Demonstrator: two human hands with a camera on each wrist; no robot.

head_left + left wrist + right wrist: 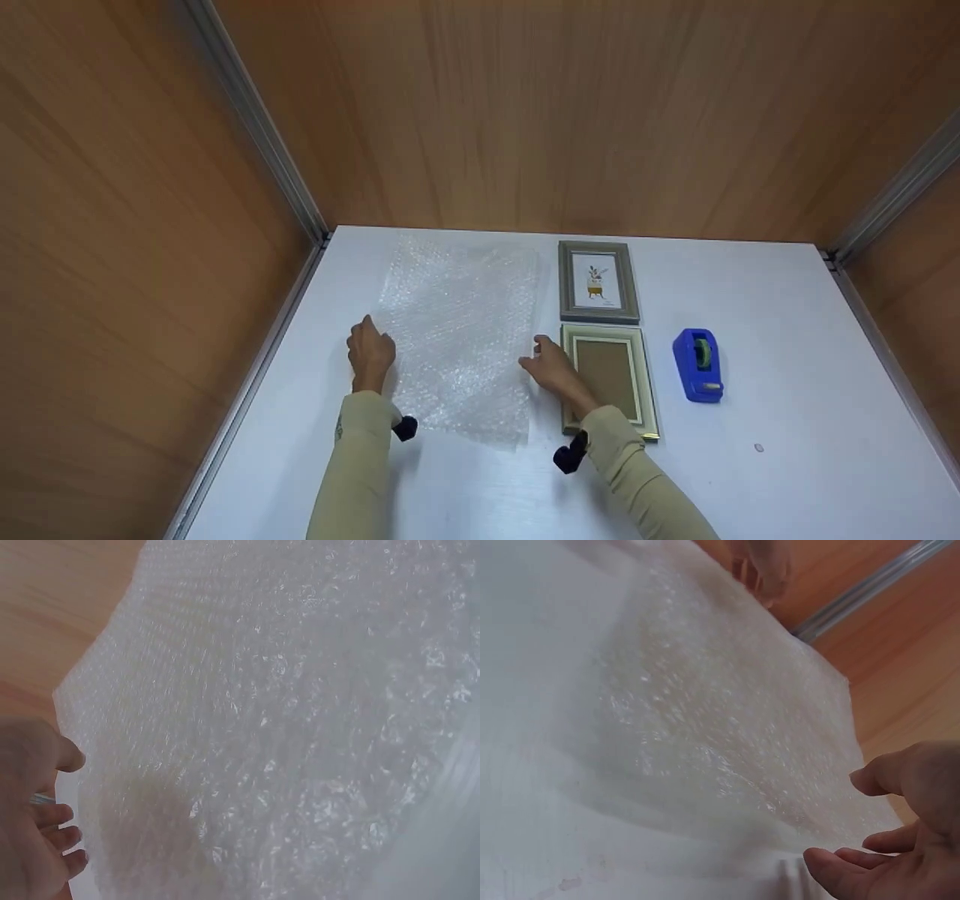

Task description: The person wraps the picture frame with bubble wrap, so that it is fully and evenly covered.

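A sheet of clear bubble wrap [457, 337] lies spread on the white table, its bubbles filling most of both wrist views. Beside its left edge is my left hand [371, 351]; in the left wrist view the thumb and the bent fingers [66, 838] of that hand stand apart at the border of the wrap. My right hand [555, 367] is at the right edge, above the corner of a pale green picture frame [646, 375]. In the right wrist view, the right hand's thumb and fingers [832, 870] are spread, with a gap between them. Neither hand visibly grips the wrap.
A grey picture frame [598, 315] with a small animal drawing lies behind the pale green one. Farther right stands a blue tape dispenser [697, 375]. A tiny pale scrap [759, 448] lies near it. Wooden panels [525, 112] border the table at the back and sides.
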